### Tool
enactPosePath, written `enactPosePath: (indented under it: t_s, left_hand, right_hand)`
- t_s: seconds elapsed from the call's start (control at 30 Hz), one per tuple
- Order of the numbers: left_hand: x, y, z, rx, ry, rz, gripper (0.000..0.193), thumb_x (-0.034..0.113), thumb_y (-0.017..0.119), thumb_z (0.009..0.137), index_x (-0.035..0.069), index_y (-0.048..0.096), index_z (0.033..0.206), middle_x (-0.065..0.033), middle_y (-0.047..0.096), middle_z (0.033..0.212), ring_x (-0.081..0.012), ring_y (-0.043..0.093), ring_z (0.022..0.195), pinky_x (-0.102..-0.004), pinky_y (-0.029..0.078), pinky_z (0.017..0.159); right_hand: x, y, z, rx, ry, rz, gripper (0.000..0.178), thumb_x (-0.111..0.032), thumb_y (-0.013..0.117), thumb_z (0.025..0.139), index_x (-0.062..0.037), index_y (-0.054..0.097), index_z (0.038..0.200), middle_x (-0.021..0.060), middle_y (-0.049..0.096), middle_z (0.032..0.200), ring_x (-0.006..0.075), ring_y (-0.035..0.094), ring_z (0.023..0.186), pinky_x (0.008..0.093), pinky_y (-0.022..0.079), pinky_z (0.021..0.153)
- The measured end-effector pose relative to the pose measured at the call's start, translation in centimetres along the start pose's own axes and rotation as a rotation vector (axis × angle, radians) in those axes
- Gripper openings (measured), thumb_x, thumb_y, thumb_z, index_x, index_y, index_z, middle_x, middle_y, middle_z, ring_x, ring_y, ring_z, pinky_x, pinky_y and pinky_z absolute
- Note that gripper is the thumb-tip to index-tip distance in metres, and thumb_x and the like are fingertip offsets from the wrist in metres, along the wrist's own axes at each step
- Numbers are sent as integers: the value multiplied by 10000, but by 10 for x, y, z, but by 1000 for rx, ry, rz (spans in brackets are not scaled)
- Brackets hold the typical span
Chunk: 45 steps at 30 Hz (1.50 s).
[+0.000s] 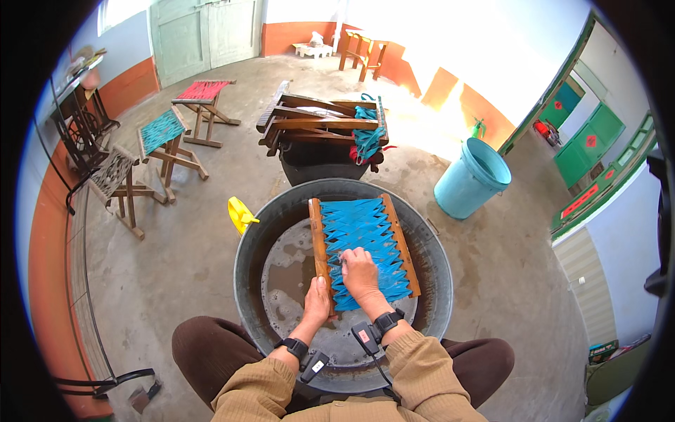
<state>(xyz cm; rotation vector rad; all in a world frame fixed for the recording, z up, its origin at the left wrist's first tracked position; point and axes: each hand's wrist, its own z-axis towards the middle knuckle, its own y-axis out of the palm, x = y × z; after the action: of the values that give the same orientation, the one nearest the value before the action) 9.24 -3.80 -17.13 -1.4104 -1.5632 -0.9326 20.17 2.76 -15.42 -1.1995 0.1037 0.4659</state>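
Observation:
A folding stool (362, 221), its seat woven from blue strips between two brown wooden rails, leans in a round metal tub (432, 281) in front of me. My left hand (318, 301) grips the lower end of its left rail. My right hand (360, 271) is closed in a fist on the middle of the blue webbing; a bit of something greyish shows at its fingers, too little to name. Murky water with patches of foam (285, 257) lies in the bottom of the tub.
Beyond the tub, folded wooden stools (316, 123) are piled on a dark bucket (309, 162). A tall light-blue bucket (472, 179) stands right, a yellow plastic item (241, 214) left. Three stools stand farther left, including a teal one (164, 131). Wet patches mark the concrete floor.

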Motion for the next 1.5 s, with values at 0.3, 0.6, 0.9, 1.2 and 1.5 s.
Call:
enactPosePath:
  t_s: [0.3,0.6,0.9,1.2,1.5]
  left_hand:
    - [-9,0,4,-18,69,-38,450,497,273,1063,92,466,1034,-92,526,657,-221,537,385,-337,476,328]
    - [-8,-3,5,-28,-14,-7,438,486,293,1065,87,474,1069,-107,555,707,-225,582,448,-358,501,354]
    - [-6,-3,6,-35,-21,-17,438,496,295,1062,92,465,1070,-105,548,692,-232,569,424,-357,504,349]
    - [-6,-3,5,-49,-12,-10,434,490,297,1063,92,469,1082,-118,561,721,-246,596,468,-364,515,359]
    - [-10,-1,7,-15,-7,-5,429,470,296,1069,79,472,1074,-113,554,690,-244,583,451,-371,515,368]
  right_hand:
    - [-1,-17,-1,-96,101,-65,135,-104,695,806,-119,630,924,98,574,936,328,607,933,438,530,760]
    - [-2,-4,13,-49,-96,240,168,-90,692,804,-103,626,957,116,598,983,340,602,945,425,517,818]
    - [1,-5,19,9,-76,213,186,-108,698,813,-127,608,974,115,569,986,331,591,953,437,531,790]
    - [5,-7,20,-53,-52,261,183,-107,703,816,-132,609,971,106,564,1010,321,592,961,442,532,808]
    - [7,-1,18,12,12,52,185,-84,698,812,-129,617,971,108,555,988,323,592,961,422,551,759]
